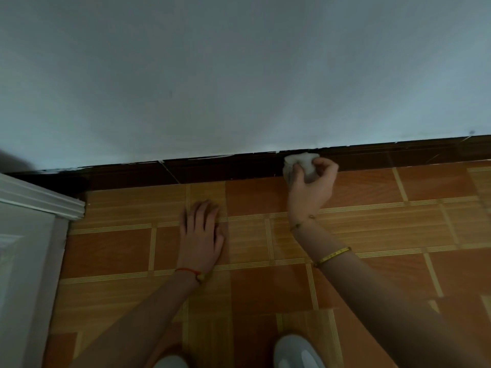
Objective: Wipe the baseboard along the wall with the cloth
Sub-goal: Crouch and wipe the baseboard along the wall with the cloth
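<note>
Tiled floor (pixel 372 227) carries the flat left hand (pixel 203 229); right hand (pixel 310 181) grips the cloth (pixel 297 162) (bunched) against the baseboard (pixel 212 168).

My right hand (pixel 310 185) grips a bunched white cloth (pixel 301 166) and holds it against the dark brown baseboard (pixel 212 168) where it meets the pale wall (pixel 239 75). My left hand (pixel 203 232) rests flat, fingers straight, on the orange tiled floor (pixel 372 235), well apart from the cloth. A white door frame (pixel 34 203) stands at the left edge, and two pale shoe tips (pixel 295 351) show at the bottom.
</note>
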